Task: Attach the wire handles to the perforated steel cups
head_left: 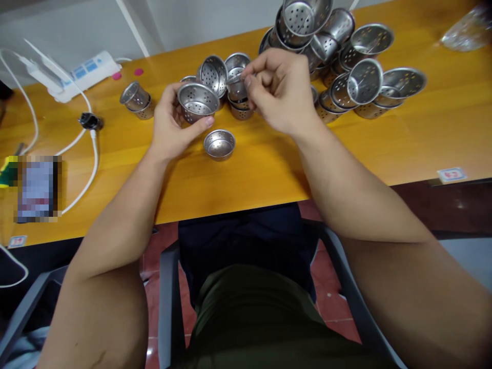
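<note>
Fingers and thumb of my left hand (169, 128) wrap around a perforated metal cup (198, 104), its open mouth facing up toward me. My right hand (282, 89) pinches the rim of another perforated metal cup (237, 92), which sits at the top of a short stack. Whether that cup is lifted clear of the stack, I cannot tell. Between and behind the hands, a tilted perforated cup (213, 76) shows its inside. On the table just in front of them stands a small shallow perforated cup (219, 146), upright.
Several stacked perforated cups (365, 82) crowd the table's right back. Two nested cups (137, 100) stand at left. A white power strip (86, 74), white cables, a black plug (90, 121) and a blurred phone-like object (37, 189) lie farther left. Clear plastic (467, 32) lies at far right.
</note>
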Motion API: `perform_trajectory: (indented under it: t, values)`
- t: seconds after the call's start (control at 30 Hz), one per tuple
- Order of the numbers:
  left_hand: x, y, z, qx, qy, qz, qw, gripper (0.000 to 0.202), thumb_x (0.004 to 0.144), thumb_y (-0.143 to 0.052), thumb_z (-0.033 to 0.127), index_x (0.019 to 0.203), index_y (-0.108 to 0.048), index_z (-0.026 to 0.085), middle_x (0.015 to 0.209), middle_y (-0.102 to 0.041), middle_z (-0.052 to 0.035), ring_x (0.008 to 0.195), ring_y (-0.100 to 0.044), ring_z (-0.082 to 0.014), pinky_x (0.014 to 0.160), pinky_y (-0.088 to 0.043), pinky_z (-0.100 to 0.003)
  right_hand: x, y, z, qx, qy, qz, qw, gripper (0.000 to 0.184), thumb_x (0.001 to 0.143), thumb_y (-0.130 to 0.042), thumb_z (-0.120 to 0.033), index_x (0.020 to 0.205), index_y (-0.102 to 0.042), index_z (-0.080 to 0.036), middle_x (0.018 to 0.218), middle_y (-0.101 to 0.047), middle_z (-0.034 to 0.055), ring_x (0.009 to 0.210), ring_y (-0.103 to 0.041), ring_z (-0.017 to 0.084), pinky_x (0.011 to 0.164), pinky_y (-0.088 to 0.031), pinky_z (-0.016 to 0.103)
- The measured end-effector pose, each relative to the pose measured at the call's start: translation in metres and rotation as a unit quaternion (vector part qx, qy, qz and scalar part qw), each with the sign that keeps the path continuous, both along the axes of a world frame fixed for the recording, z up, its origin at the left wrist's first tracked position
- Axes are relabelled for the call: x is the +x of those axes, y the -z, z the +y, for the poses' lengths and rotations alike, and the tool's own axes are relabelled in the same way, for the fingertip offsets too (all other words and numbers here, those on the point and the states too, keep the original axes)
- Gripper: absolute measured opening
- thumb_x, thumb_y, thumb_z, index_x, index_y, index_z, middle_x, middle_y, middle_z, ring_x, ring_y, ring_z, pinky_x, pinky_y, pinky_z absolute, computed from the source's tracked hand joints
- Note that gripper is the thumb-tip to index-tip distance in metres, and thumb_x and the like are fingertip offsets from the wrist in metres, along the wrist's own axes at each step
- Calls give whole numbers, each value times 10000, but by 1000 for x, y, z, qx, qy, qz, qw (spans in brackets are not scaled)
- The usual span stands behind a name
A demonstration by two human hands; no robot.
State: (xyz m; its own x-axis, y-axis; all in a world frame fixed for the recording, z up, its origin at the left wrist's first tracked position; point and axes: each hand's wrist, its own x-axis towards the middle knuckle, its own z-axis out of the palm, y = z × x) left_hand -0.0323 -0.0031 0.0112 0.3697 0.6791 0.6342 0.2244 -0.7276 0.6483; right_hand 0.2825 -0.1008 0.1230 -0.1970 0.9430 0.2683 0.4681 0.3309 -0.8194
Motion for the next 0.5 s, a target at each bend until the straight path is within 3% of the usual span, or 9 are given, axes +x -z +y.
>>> perform_trajectory:
  t: [0.1, 0.2, 0.33, 0.5]
  values:
    - [8, 0, -7, 7, -22, 16, 1000, 1111, 896, -954, 1181, 1586, -630, 373, 1513, -808, -76, 1467, -760, -455, 1301, -643, -813, -10, -2, -6, -37, 20, -36, 998, 252, 1349, -630, -439, 1525, -772, -328, 1139, -880, 69, 920, -814, 312, 793, -624, 398]
    - [16, 0, -13, -14, -38, 25, 999, 973, 888, -1067, 1008, 1543, -674, 406, 1483, -823, -109, 1452, -802, -505, 1268, -685, -816, -19, -2, -9, -78, 27, -83, 993, 368, 1267, -772, -682, 1529, -802, -427, 1234, -931, 80, 1082, -866, 380, 740, -617, 423]
    - [19, -2, -17, -20, -27, 13, 999, 940, 802, -1176, 826, 1521, -731, 417, 1475, -835, -127, 1430, -831, -552, 1251, -723, -834, -24, 1, -7, -84, 17, -51, 995, 428, 1208, -824, -753, 1455, -810, -404, 1196, -929, 81, 1055, -841, 372, 731, -588, 415]
    - [18, -4, -21, -25, -16, 32, 999, 955, 801, -1217, 748, 1556, -740, 411, 1512, -827, -117, 1465, -816, -549, 1266, -728, -823, -26, 1, -8, -83, -10, -22, 996, 535, 1178, -796, -853, 1421, -786, -377, 1201, -925, 82, 948, -798, 342, 694, -548, 401]
